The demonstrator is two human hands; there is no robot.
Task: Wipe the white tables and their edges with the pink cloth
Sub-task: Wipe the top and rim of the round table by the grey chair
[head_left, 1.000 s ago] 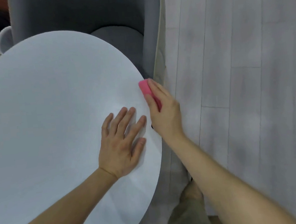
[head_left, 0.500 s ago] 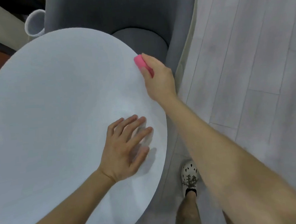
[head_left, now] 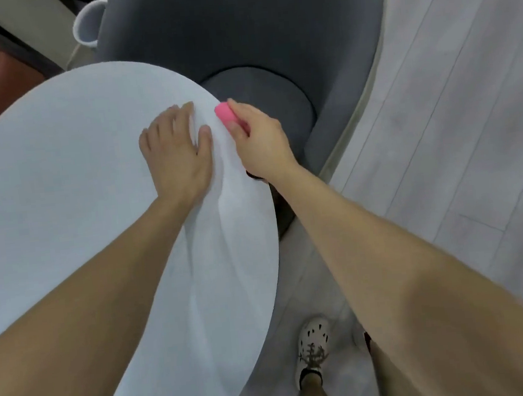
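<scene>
Pink cloth [head_left: 225,114], pinched by right hand [head_left: 261,146], apparently touches table edge [head_left: 178,75].

Folded pink cloth [head_left: 226,114] presses against the round white table's [head_left: 62,201] far-right edge.

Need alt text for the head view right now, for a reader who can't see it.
The right hand grips a pink cloth against the far right edge of a round white table, beside a grey armchair. The left hand rests flat on the tabletop next to it. A white shoe stands on the pale plank floor.
</scene>
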